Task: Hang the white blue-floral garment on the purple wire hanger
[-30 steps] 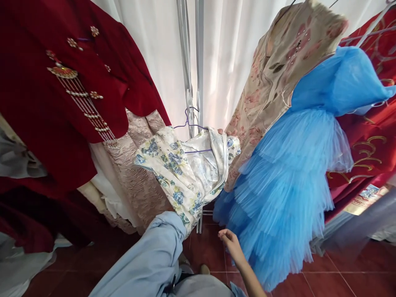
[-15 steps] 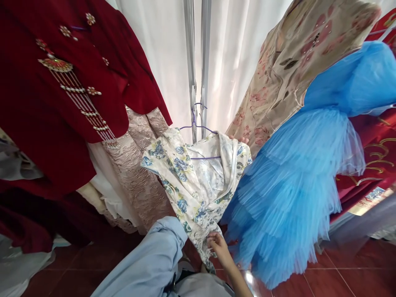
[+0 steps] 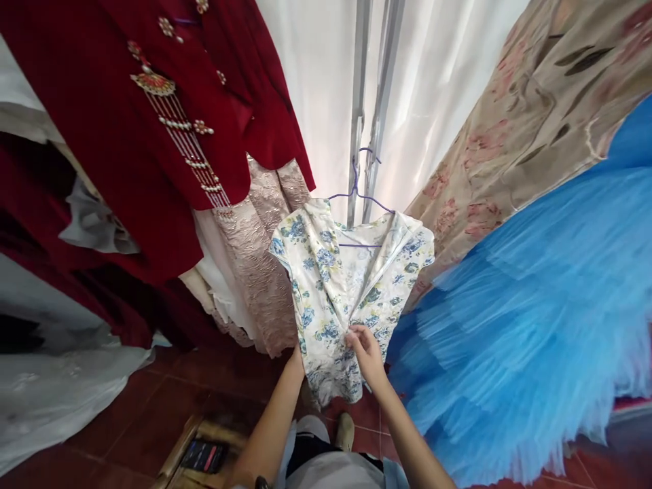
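A small white dress with blue flowers (image 3: 346, 285) hangs on a purple wire hanger (image 3: 359, 197), hooked on a silver rack pole (image 3: 359, 102). My right hand (image 3: 367, 353) pinches the front edges of the dress together near its middle. My left hand (image 3: 296, 356) reaches behind the lower left side of the dress; most of that hand is hidden by the fabric, so its grip does not show.
A dark red velvet garment with pearl tassel (image 3: 153, 115) and a pink brocade skirt (image 3: 259, 258) hang left. A beige floral robe (image 3: 519, 136) and blue tulle dress (image 3: 530, 319) hang right. White curtain (image 3: 316, 81) behind. A wooden tray with a dark device (image 3: 204, 451) lies on red tiles.
The dress has been straightened and its front edges brought together. My right hand rose from the hem to the front opening. My left arm's blue sleeve slid back, leaving the forearm bare.
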`<state>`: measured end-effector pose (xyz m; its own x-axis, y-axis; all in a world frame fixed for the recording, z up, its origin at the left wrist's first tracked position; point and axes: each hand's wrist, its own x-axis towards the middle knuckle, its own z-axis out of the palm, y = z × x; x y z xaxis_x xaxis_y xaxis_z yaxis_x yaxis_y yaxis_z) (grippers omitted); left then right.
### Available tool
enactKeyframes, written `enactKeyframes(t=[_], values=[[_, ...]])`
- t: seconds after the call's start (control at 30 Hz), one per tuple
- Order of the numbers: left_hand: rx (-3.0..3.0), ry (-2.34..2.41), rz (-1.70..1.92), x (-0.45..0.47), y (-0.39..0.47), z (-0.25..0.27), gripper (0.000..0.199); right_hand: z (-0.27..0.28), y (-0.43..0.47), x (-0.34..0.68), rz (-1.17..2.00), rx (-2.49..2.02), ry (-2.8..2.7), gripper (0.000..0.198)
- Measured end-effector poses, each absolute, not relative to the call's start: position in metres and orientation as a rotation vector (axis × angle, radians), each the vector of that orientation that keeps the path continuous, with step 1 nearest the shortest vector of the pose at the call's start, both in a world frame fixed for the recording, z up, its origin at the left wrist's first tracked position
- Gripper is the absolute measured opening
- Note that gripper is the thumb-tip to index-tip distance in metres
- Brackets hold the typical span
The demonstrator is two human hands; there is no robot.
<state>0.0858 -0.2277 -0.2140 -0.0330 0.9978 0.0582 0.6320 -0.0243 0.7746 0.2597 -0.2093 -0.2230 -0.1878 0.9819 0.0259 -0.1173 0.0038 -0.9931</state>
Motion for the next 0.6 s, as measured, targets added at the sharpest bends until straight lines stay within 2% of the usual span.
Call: enactKeyframes(t=[0.07,0.1,0.2,0.33,0.4,0.53,0.6], values=[[1.117,1.279,1.181,0.076,-0.240,-0.227,0.056,-0.223,-0.205,0.249,1.364,-1.057,-1.260,0.032],[0.828,1.062,1.245,0.073,-0.247,-0.232,0.056,-0.224,-0.202,0.245,1.331,-1.101,-1.284,0.032],[0.423,0.858,1.205,0.071,-0.265,-0.240,0.078,-0.226,-0.196,0.242,1.211,-1.248,-1.454,0.032],[0.520,1.154,1.246,0.077,-0.261,-0.239,0.063,-0.221,-0.189,0.247,1.264,-1.178,-1.513,0.034],[0.608,1.383,1.367,0.077,-0.253,-0.239,0.056,-0.216,-0.189,0.250,1.419,-1.100,-1.429,0.036],[0.926,1.992,1.741,0.078,-0.247,-0.241,0.056,-0.204,-0.196,0.248,1.746,-1.052,-1.148,0.034],[1.264,1.982,1.730,0.089,-0.249,-0.243,0.046,-0.199,-0.202,0.240,1.824,-1.068,-1.014,0.032]])
